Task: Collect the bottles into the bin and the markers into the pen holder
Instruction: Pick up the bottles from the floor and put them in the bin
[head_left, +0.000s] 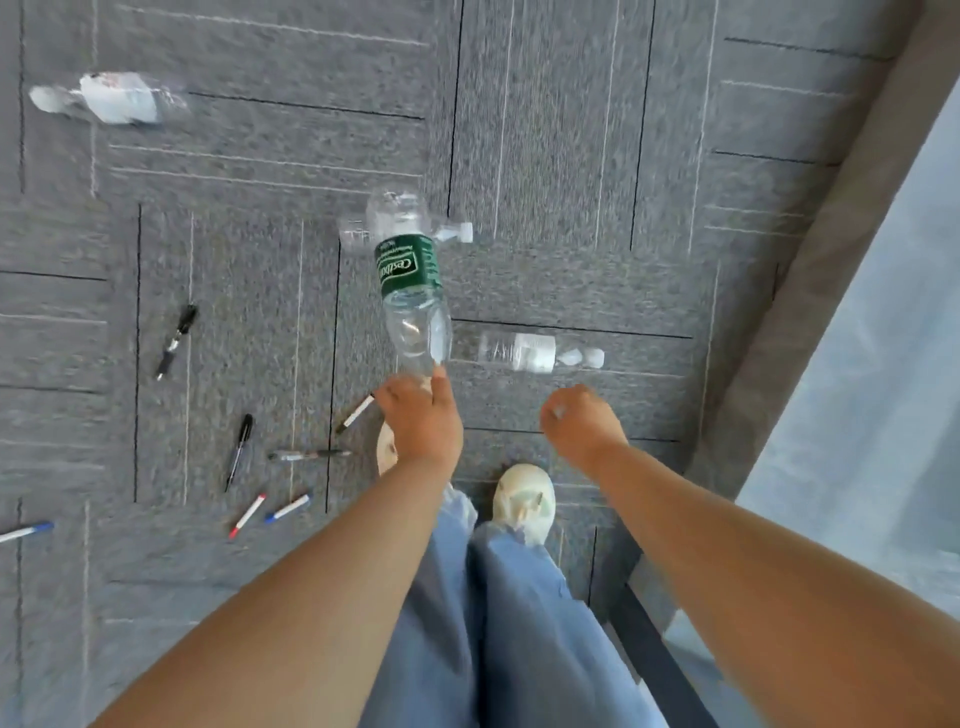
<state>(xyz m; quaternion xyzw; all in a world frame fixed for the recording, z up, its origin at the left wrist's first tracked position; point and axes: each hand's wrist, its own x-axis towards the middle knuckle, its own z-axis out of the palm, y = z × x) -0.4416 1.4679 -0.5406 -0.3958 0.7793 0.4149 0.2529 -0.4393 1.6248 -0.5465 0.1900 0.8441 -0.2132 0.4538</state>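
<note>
My left hand (422, 422) grips a clear bottle with a green label (410, 283) by its neck end, the bottle pointing away from me above the carpet. My right hand (579, 420) is curled into a loose fist with nothing visible in it. Three more clear bottles lie on the floor: one behind the held bottle (452, 232), one with a white label (540, 353) just beyond my right hand, and one at the far left (111, 98). Several markers are scattered on the carpet at the left, among them a black one (176, 340), another black one (238, 451), a red-capped one (247, 515) and a blue-capped one (287, 508).
The floor is grey carpet tile (571, 156). My feet in white shoes (523, 501) and blue trousers stand below the hands. A low grey ledge (810, 291) and a pale glass wall run along the right side. A blue-capped marker (26, 531) lies at the left edge.
</note>
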